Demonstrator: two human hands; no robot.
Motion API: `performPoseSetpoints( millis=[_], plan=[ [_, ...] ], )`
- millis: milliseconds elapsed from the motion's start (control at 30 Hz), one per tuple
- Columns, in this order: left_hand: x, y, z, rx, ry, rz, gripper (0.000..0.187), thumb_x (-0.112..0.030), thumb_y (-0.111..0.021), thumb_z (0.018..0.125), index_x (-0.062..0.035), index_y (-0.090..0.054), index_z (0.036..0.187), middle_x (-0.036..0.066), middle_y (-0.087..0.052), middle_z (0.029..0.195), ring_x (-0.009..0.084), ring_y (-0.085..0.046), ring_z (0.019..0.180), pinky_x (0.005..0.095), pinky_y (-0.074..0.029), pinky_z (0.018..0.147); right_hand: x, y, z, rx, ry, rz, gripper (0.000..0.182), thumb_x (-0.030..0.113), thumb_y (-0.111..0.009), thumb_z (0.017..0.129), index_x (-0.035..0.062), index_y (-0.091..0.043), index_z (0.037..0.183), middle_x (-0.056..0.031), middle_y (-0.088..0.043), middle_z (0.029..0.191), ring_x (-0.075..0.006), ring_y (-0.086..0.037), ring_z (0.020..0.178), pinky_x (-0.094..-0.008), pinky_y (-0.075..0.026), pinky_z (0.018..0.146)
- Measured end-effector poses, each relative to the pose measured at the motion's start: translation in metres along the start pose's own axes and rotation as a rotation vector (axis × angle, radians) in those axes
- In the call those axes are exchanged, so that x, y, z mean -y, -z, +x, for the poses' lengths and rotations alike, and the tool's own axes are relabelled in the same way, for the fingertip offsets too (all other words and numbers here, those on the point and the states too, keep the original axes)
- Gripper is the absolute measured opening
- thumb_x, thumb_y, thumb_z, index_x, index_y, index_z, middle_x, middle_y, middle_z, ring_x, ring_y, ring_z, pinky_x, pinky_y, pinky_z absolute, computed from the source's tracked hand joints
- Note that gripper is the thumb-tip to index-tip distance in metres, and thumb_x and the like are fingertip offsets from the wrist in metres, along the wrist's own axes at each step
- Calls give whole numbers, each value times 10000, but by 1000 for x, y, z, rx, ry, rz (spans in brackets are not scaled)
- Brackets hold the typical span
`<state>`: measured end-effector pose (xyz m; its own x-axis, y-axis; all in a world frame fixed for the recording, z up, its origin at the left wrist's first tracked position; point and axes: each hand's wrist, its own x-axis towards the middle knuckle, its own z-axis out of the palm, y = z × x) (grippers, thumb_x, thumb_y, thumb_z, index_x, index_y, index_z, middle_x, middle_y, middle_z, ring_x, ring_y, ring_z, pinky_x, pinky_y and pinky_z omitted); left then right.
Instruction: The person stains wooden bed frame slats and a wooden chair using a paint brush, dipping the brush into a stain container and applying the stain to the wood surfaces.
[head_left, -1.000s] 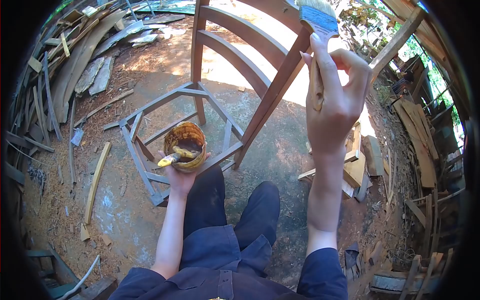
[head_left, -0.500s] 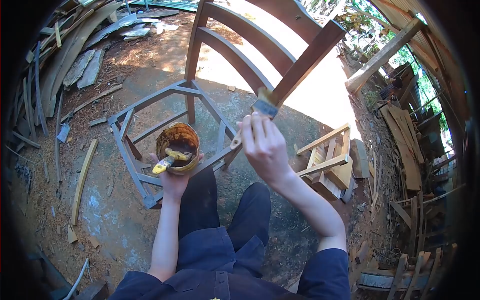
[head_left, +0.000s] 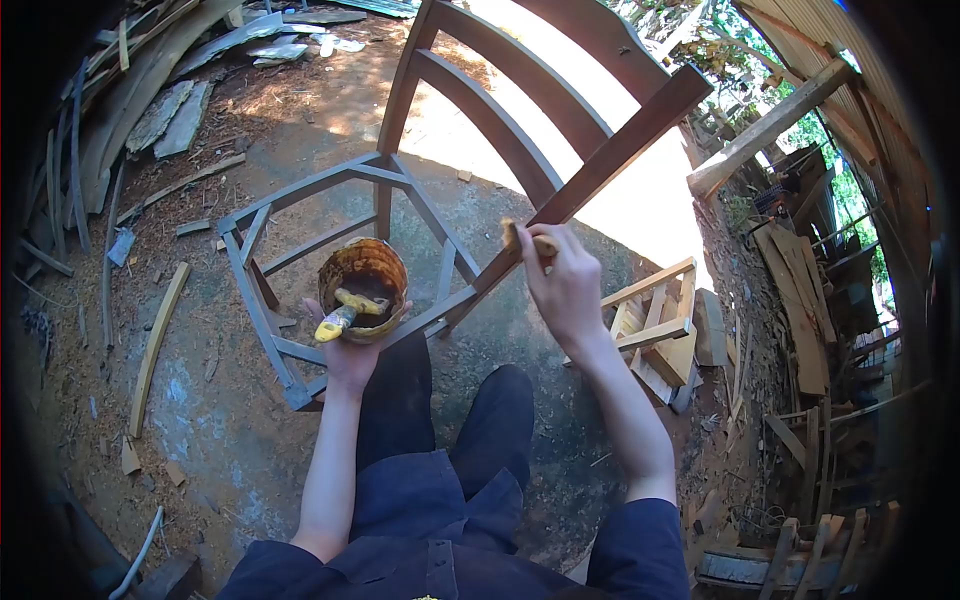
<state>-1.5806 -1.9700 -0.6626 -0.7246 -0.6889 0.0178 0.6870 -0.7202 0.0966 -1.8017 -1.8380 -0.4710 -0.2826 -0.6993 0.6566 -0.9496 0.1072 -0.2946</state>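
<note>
A stained round pot (head_left: pixel 345 262) with dark brown liquid inside rests in my left hand (head_left: pixel 352 366), the fingers cupped around its base and side. Across its mouth lies a second brush with a yellow handle (head_left: pixel 330 328). My right hand (head_left: pixel 566 283) grips a paintbrush (head_left: pixel 511 237), its bristles right at the back post of a dark brown wooden chair (head_left: pixel 625 145). The chair has curved back slats and an open seat frame with no panel, and it stands directly in front of me. My fingers hide part of the brush.
A small pale wooden frame (head_left: pixel 660 325) stands on the ground right of the chair. Old boards (head_left: pixel 150 90) are piled at the far left, and a curved wooden strip (head_left: pixel 158 345) lies nearer. More planks (head_left: pixel 795 300) line the right side under a metal roof.
My right hand has moved right and slightly down along the chair post, and its brush has turned so the bristles point left. The left hand still holds the pot.
</note>
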Motion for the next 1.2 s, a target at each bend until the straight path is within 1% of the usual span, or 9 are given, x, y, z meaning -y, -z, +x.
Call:
performPoseSetpoints(
  millis=[167, 300, 367, 433, 533, 567, 700, 1033, 1200],
  plan=[
    [-1, 3, 0, -6, -13, -7, 1074, -842, -423, 931, -71, -206, 1646, 273, -328, 1629, 460, -337, 1515, 658, -229, 1264, 27, 62, 66, -218, 182, -135, 106, 95, -727, 985, -5, -692, 979, -104, -713, 906, -188, -701, 646, -323, -540, 550],
    [-1, 5, 0, -6, -19, 4, 1068, -843, -411, 933, -75, -208, 1647, 264, -344, 1625, 458, -336, 1517, 649, -240, 1265, 40, 90, 104, -430, 434, -389, 56, 47, -730, 965, 19, -692, 994, -72, -705, 901, -201, -687, 641, -314, -541, 565],
    [-1, 5, -1, -2, -19, 8, 1065, -842, -406, 935, -76, -207, 1648, 261, -346, 1625, 458, -334, 1518, 646, -242, 1265, 41, 97, 115, -496, 492, -471, 135, 7, -753, 900, 42, -689, 1013, -62, -696, 922, -224, -690, 707, -337, -556, 593],
    [-1, 2, 0, 10, -16, 25, 1056, -839, -469, 914, -95, -255, 1631, 199, -384, 1608, 398, -387, 1494, 676, -293, 1246, 40, 96, 119, -569, 640, -645, 112, 112, -786, 931, 65, -736, 1019, -58, -752, 952, -185, -748, 825, -328, -625, 666],
    [-1, 5, 1, 1, -30, 36, 1061, -838, -475, 912, -88, -255, 1629, 199, -379, 1610, 396, -383, 1496, 677, -291, 1247, 38, 66, 87, -374, 560, -752, 196, 119, -818, 879, 71, -729, 1046, -62, -726, 957, -210, -726, 813, -354, -620, 684],
    [0, 5, 1, 0, -30, 36, 1061, -838, -475, 912, -88, -255, 1629, 199, -379, 1610, 396, -383, 1496, 677, -291, 1247, 32, 55, 76, -308, 645, -777, 203, 70, -767, 838, 6, -679, 1009, -128, -694, 978, -209, -707, 831, -289, -577, 583],
    [-2, 6, 0, 20, -30, -26, 1055, -829, -421, 939, -75, -213, 1647, 257, -324, 1639, 456, -334, 1519, 652, -241, 1262, 21, 2, 16, -137, 609, -744, 189, 132, -769, 923, -32, -694, 977, -170, -721, 949, -221, -706, 785, -304, -598, 630],
    [-2, 11, 2, 21, -29, -8, 1087, -846, -441, 916, -65, -222, 1640, 272, -342, 1621, 458, -335, 1516, 668, -242, 1258, -12, -105, -116, 271, 508, -534, 215, 61, -698, 804, -27, -637, 991, -134, -652, 914, -228, -702, 900, -320, -583, 718],
    [-3, 8, 1, 6, -35, -15, 1034, -824, -447, 929, -84, -265, 1627, 216, -375, 1615, 423, -377, 1493, 698, -270, 1235, -20, -86, -99, 168, -79, 112, 120, 96, -711, 968, -1, -684, 1032, -128, -719, 985, -230, -753, 829, -340, -608, 700]
  ],
)
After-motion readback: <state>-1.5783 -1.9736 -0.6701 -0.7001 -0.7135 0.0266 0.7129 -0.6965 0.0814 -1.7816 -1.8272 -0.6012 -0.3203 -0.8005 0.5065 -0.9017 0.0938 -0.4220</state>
